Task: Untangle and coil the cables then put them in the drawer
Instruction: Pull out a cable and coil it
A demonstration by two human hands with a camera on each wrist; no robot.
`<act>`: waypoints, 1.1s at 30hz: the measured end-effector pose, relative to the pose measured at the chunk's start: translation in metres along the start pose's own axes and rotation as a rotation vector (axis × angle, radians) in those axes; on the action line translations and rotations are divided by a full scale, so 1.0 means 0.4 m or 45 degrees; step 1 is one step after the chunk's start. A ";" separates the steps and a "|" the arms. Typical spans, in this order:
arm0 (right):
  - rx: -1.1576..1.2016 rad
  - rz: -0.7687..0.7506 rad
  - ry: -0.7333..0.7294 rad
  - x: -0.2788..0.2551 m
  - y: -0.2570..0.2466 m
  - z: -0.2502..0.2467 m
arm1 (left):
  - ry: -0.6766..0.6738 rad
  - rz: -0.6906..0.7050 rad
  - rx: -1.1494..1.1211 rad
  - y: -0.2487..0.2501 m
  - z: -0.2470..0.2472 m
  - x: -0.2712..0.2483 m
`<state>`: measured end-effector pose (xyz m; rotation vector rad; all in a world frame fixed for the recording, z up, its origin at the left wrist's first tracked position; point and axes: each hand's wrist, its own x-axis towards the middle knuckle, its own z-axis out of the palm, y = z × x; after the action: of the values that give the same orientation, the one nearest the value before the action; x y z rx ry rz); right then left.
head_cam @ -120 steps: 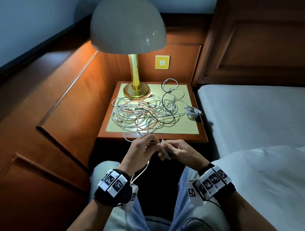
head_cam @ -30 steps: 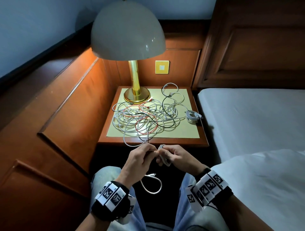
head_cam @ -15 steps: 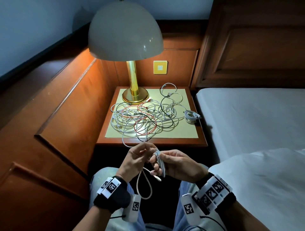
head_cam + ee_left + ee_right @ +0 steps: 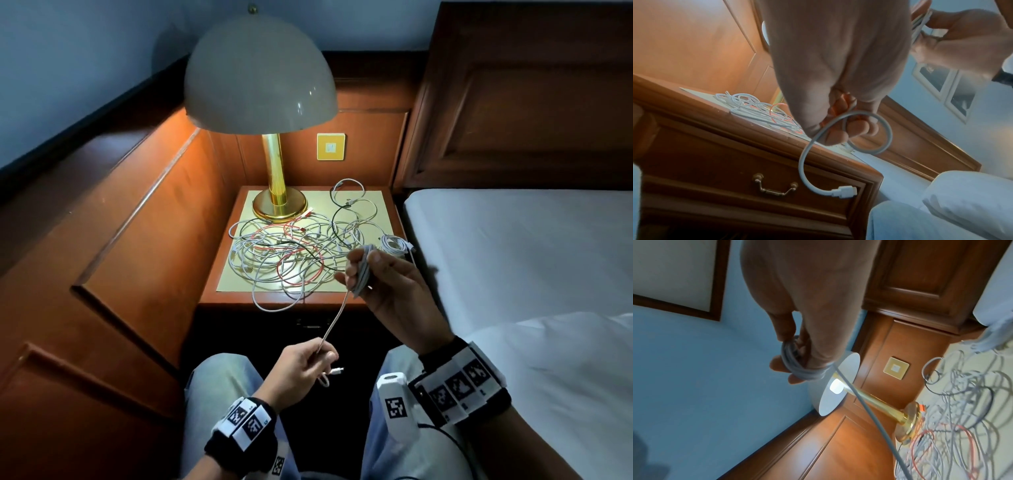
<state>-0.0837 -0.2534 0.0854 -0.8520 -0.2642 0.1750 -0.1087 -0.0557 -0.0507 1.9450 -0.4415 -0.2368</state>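
A white cable (image 4: 334,322) runs taut between my two hands. My right hand (image 4: 368,274) grips its wound coil (image 4: 797,368) above the nightstand's front right corner. Below, over my lap, my left hand (image 4: 317,359) pinches the cable's loose tail, whose white plug (image 4: 844,192) hangs in a loop. A tangle of white, red and black cables (image 4: 294,253) lies on the nightstand top (image 4: 236,284). One coiled white cable (image 4: 395,245) rests at its right edge. The drawer (image 4: 735,183) with a brass handle (image 4: 775,186) is closed.
A brass lamp (image 4: 279,192) with a white dome shade stands at the nightstand's back left. Wood panelling runs along the left wall. A white bed (image 4: 520,246) and pillow (image 4: 561,377) lie to the right. My knees sit just before the drawer.
My right hand has risen with the coil to above the nightstand corner. My left hand has dropped towards my lap, and the cable between them has pulled straight.
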 end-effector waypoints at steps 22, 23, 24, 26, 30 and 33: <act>-0.211 0.012 0.161 -0.012 0.039 0.031 | 0.015 -0.366 0.201 -0.050 -0.007 0.009; -0.202 0.029 0.166 -0.012 0.041 0.031 | 0.055 -0.367 0.144 -0.042 -0.007 0.012; -0.182 0.049 0.174 -0.013 0.045 0.030 | 0.089 -0.366 0.092 -0.031 -0.007 0.016; -0.147 0.086 0.197 -0.014 0.052 0.026 | 0.146 -0.326 -0.024 -0.001 -0.009 0.023; -0.124 0.171 0.206 -0.022 0.075 0.014 | 0.258 -0.258 -0.496 0.080 -0.021 0.039; -0.077 0.215 0.231 -0.029 0.091 0.008 | 0.319 -0.179 -0.650 0.115 -0.030 0.050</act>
<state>-0.0973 -0.2305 0.0579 -0.9446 -0.0270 0.2465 -0.0951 -0.0700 -0.0032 1.4775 -0.0649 -0.1717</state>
